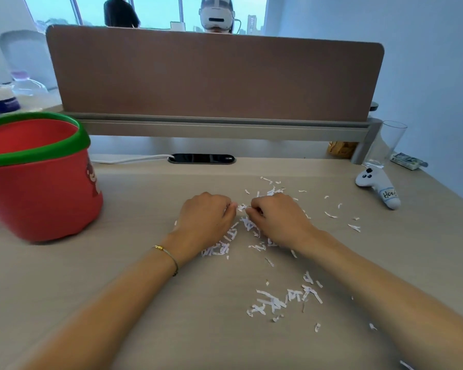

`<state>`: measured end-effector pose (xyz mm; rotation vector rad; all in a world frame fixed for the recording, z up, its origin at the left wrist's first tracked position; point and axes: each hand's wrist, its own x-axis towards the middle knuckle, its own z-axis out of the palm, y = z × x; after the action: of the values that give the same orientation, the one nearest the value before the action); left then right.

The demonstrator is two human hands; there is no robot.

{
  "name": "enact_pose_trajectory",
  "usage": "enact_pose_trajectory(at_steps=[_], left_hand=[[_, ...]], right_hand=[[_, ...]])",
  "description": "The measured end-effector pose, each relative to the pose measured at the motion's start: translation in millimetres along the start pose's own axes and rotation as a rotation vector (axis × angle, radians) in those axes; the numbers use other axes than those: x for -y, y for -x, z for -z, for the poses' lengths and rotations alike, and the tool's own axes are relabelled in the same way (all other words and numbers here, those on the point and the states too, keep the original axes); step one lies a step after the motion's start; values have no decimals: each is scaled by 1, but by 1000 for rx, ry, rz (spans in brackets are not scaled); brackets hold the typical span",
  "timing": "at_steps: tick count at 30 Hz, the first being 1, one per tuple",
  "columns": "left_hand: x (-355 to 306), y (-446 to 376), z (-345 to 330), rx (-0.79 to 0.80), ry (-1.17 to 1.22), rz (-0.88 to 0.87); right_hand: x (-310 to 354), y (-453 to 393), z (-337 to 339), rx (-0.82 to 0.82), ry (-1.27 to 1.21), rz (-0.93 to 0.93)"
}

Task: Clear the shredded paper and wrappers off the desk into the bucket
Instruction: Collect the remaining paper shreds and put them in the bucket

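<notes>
White shredded paper (278, 300) lies scattered over the middle and right of the light wooden desk (64, 289). My left hand (206, 220) and my right hand (275, 220) rest side by side on a denser heap of shreds, fingers curled in and pinching strips between them. More strips show under and beside both palms. The red bucket (40, 188) with a green rim stands tilted at the left, its mouth facing up and toward me, a good arm's width from my left hand. What is inside it is hidden.
A brown divider panel (214, 76) closes the desk's far side, with a cable port (201, 158) below it. At the right stand a clear glass (388, 145), a white controller (377, 186) and a small packet (408, 161). A person with a headset sits behind the panel.
</notes>
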<state>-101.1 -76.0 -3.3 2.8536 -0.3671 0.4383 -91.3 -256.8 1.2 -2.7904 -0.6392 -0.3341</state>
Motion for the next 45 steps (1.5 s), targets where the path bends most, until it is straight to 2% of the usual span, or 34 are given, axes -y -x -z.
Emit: enact_pose_trajectory(at_steps=[4, 11, 22, 29, 34, 39, 45], left_hand=[[15, -1, 18, -22, 54, 46], [46, -9, 77, -156, -46, 93], [118, -11, 189, -316, -57, 198], [180, -7, 224, -386, -58, 298], [215, -7, 222, -325, -37, 371], [233, -8, 213, -228, 30, 366], [240, -7, 212, -91, 1, 341]], right_hand=[[16, -23, 12, -54, -141, -28], [62, -65, 50, -147, -288, 34], [156, -134, 84, -195, -303, 209], [206, -176, 86, -181, -370, 293], [223, -189, 75, -177, -394, 320], [228, -195, 66, -170, -389, 328], [227, -196, 66, -141, -412, 326]])
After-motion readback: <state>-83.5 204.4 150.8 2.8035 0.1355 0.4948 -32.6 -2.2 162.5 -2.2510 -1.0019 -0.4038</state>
